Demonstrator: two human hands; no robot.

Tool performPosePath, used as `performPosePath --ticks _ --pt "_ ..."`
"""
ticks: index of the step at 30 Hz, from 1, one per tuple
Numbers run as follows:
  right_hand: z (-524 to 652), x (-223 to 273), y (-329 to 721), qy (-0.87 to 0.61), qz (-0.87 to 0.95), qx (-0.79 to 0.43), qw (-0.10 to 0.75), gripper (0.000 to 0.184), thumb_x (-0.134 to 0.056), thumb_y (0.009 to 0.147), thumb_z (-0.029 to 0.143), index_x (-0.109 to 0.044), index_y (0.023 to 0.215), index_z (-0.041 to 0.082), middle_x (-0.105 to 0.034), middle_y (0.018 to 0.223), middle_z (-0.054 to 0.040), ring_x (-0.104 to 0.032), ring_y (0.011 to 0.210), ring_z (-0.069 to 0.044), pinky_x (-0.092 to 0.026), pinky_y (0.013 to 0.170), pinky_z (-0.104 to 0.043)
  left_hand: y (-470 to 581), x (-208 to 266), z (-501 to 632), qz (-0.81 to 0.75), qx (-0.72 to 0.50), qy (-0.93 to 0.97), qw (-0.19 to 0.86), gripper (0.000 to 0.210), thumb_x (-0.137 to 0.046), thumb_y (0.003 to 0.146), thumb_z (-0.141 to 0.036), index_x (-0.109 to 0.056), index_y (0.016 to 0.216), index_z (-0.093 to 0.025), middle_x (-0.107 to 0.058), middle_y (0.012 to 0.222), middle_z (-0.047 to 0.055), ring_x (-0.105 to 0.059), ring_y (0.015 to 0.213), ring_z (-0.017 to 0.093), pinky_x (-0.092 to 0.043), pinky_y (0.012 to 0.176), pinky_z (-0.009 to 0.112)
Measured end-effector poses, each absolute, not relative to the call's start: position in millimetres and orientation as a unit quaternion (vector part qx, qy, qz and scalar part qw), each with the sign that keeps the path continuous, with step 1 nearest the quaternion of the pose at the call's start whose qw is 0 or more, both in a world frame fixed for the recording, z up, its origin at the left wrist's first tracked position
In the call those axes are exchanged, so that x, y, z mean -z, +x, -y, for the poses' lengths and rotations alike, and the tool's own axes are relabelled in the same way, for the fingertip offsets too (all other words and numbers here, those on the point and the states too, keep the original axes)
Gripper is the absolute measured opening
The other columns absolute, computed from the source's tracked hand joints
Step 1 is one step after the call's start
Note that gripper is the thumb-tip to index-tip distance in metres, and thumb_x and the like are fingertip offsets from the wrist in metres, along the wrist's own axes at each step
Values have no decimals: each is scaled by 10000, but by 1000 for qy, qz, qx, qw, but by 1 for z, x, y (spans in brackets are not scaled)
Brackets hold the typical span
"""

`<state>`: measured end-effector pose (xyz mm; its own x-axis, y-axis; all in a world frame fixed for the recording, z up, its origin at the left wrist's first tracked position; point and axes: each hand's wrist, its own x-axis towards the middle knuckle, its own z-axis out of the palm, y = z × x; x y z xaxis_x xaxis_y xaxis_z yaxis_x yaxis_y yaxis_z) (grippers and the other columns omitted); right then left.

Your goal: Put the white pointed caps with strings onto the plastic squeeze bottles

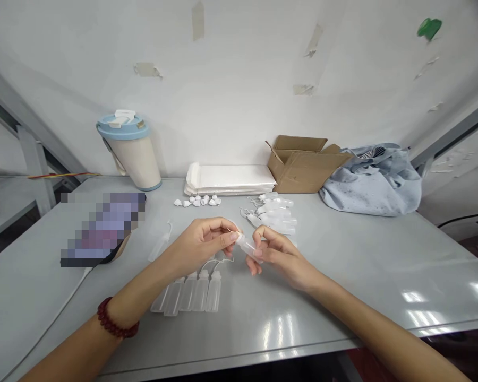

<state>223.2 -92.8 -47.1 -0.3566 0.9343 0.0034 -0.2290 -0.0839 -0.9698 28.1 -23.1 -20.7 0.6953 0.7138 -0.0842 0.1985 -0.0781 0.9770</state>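
Between my two hands a small translucent plastic bottle (247, 247) is held tilted above the table. My left hand (212, 239) pinches it at the white neck end, and my right hand (278, 251) grips its lower body. Below my left hand, several similar bottles (199, 293) lie in a row, some with thin white tails at the neck. One more bottle (160, 247) lies partly behind my left forearm. Beyond my right hand is a loose pile of bottles (276, 216). Small white caps (199, 201) are grouped farther back.
At the back stand a cream tumbler (137, 159) with a blue lid, a stack of white envelopes (233, 179) and an open cardboard box (305, 171). Light blue fabric (372, 183) lies at the right. A blurred-out phone (105, 228) with a white cable (50, 323) is at the left.
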Motion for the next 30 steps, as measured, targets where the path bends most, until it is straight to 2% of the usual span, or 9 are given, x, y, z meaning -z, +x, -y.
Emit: performPosePath --ticks 9,16,24,30 --pt "91 45 224 -331 460 -698 437 157 -548 858 270 -408 822 210 -615 598 28 -542 553 -117 -350 601 -268 26 24 21 -309 -228 683 621 214 -642 805 -383 -683 926 -212 -653 929 21 -592 836 167 -479 783 289" --pt "91 45 224 -337 482 -685 431 164 -549 861 270 -403 812 213 -589 576 40 -533 544 -116 -364 592 -265 31 30 22 -330 -195 646 660 275 -595 834 -435 -690 804 -179 -639 706 8 -589 691 141 -477 712 279" --pt "92 47 223 -338 483 -689 422 149 -544 856 257 -408 812 212 -528 537 68 -501 511 -106 -329 563 -254 29 27 22 -342 -196 625 674 188 -732 718 -363 -692 764 -185 -609 681 -12 -544 626 116 -465 660 266" --pt "90 49 225 -338 441 -718 420 203 -548 855 313 -369 824 222 -547 531 65 -445 474 -100 -296 553 -251 29 26 22 -318 -214 655 651 224 -767 660 -311 -715 841 -189 -674 876 47 -592 842 202 -479 732 310"
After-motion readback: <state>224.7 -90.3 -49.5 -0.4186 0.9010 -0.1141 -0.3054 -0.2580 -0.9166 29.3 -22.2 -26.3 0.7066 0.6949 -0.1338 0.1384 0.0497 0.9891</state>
